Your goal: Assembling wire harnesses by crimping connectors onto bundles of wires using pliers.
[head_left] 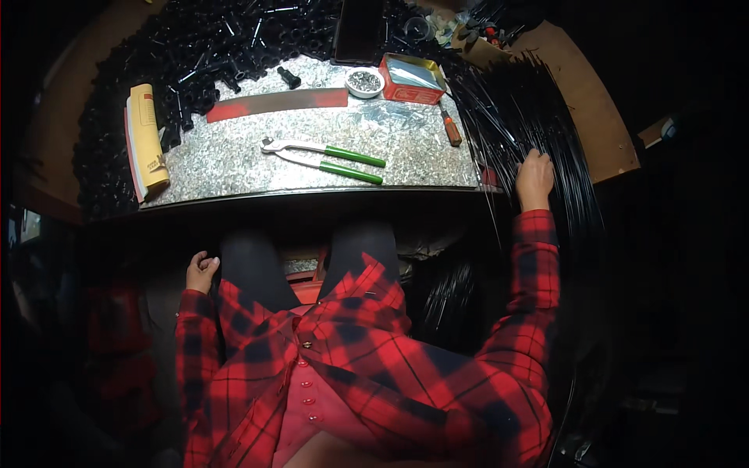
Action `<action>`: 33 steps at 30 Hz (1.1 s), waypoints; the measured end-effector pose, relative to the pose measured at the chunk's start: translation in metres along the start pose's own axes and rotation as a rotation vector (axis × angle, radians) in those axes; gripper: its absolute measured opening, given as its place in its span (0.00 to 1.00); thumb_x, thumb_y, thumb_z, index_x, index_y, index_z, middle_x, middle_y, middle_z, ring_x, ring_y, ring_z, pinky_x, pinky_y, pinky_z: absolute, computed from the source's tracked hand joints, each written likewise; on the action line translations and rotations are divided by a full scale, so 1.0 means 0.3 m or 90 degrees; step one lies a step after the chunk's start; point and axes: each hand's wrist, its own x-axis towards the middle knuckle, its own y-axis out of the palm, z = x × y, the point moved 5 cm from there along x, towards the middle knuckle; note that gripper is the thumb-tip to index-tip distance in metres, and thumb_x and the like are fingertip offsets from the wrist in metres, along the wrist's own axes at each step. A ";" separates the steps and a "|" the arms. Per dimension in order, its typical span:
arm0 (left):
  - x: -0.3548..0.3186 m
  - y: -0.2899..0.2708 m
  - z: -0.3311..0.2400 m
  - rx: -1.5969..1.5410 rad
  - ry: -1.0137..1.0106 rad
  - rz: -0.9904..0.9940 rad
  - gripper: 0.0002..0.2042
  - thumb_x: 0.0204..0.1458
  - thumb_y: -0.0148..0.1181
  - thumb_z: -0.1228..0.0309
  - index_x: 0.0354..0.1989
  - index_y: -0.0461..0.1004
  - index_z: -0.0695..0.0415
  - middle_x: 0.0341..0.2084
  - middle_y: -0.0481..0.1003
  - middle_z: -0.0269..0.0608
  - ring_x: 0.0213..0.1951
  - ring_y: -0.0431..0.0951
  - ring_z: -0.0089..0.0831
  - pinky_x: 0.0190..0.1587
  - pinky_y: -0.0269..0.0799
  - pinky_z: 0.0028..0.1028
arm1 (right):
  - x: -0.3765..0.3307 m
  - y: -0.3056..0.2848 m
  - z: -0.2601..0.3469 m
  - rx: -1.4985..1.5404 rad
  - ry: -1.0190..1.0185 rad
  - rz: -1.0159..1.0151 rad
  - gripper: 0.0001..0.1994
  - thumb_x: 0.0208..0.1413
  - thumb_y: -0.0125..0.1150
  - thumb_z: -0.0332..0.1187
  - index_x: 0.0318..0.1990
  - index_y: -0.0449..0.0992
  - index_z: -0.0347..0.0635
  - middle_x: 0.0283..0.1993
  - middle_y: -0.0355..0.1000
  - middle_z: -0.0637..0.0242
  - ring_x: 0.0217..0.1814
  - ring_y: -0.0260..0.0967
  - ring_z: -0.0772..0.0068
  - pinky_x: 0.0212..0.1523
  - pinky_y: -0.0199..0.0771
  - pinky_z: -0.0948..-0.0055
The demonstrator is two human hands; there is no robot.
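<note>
Reaching out to the table's right end, the right hand [534, 178] lies on a fanned bundle of thin black rods [515, 117], fingers spread among the strands; whether it has closed on any of them cannot be told, since the fingertips sink into the dark mass. The rods spray from the table's right edge up toward the far corner and also hang down past the hand beside the plaid sleeve [534, 273]. The left hand [201, 271] is well apart from all this, low beside the left thigh, loosely curled and holding nothing. Just left of the rods, on the metal tabletop [234, 156], lies a small tool with a brown handle [451, 129]. Farther left, near the middle of the tabletop, rest pincers [324, 158] with green handles (jaws pointing left, handles slightly parted). Behind them runs a long flat bar [277, 103] with red ends, and beyond that stand a small round dish [364, 82] of metal bits and an open red tin [412, 78], side by side. At the table's left end lies a tan roll [147, 136]. A heap of black tube pieces [187, 47] crowds the far left, touching the tabletop's back edge.
</note>
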 end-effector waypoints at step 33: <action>-0.171 0.117 -0.306 0.048 0.164 0.036 0.21 0.46 0.61 0.73 0.49 0.65 0.64 0.40 0.71 0.44 0.42 0.71 0.27 0.46 0.67 0.25 | 0.166 -0.023 -0.087 0.064 0.073 0.135 0.10 0.51 0.46 0.26 0.33 0.76 0.33 0.38 0.72 0.45 0.41 0.71 0.44 0.41 0.73 0.56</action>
